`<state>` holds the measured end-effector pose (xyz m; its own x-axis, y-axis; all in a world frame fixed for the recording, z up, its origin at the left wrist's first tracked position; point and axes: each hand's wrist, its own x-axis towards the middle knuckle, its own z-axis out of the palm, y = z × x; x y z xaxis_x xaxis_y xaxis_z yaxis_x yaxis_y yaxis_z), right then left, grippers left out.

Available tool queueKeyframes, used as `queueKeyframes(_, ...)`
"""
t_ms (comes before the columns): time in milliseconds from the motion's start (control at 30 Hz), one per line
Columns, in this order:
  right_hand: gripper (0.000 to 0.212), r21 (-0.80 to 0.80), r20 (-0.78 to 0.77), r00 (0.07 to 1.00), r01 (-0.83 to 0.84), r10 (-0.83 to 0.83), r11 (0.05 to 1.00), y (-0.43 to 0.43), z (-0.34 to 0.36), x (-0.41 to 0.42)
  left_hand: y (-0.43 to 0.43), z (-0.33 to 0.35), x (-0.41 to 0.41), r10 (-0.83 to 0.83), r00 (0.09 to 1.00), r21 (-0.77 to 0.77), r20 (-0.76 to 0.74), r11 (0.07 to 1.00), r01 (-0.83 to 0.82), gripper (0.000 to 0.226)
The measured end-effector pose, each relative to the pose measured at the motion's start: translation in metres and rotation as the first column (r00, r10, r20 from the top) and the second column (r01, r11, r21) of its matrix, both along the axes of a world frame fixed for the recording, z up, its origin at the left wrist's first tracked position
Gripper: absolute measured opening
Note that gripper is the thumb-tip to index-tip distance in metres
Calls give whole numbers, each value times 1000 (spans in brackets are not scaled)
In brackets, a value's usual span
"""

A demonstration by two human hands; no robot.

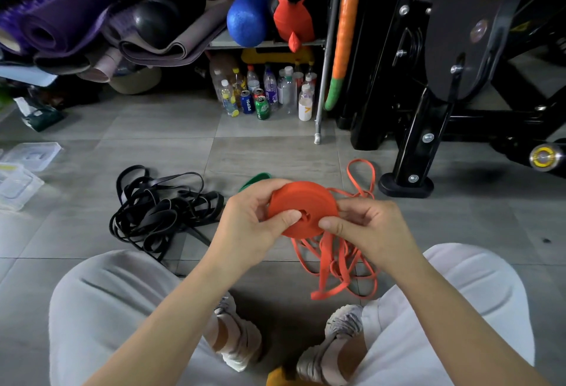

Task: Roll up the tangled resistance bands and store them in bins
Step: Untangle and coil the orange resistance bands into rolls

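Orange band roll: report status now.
Left hand and right hand both pinch flat orange rubber band coil. Loose orange tail dangles, tangled. Black band heap untouched.

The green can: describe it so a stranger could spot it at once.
Find the shelf holding the blue foam roller; under it, bottles crowd the floor. At the front of that crowd stand two cans side by side. The green can is right of the blue can, the only green one.

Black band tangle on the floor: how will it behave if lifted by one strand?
Likely floppy: the black band tangle lies in slack, flat loops. One strand would probably drag the heap along, since the loops cross. Unlikely to roll; it lies flat.
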<state>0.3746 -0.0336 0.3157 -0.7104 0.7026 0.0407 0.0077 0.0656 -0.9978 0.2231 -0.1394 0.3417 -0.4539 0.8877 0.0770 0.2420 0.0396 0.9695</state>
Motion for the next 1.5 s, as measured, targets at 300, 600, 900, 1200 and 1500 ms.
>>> queueKeyframes(300,27,-16,97,995,41,-39,999,-9,-20,3,0,-13,3,25,1000,-62,-17,998,-26,40)
queueKeyframes(600,17,185,284,953,-164,107,969,-3,-15,-7,-1,-4,-10,-354,235,-304,-905,926,223,77)
queueKeyframes(900,23,14,56,993,-109,108,994,4,-4,-6,4,-6,-13,-221,776,-137,-590,975,174,50)
queueKeyframes(1200,18,29,-2,999,39,-39,999,5,1,-11,5,-8,-3,7,940,-79,-342,996,-36,55)
queueKeyframes(1500,18,-121,-13,998,62,-64,991,-12,-12,-15,8,-29,11,286,942,84,173,949,-304,52)
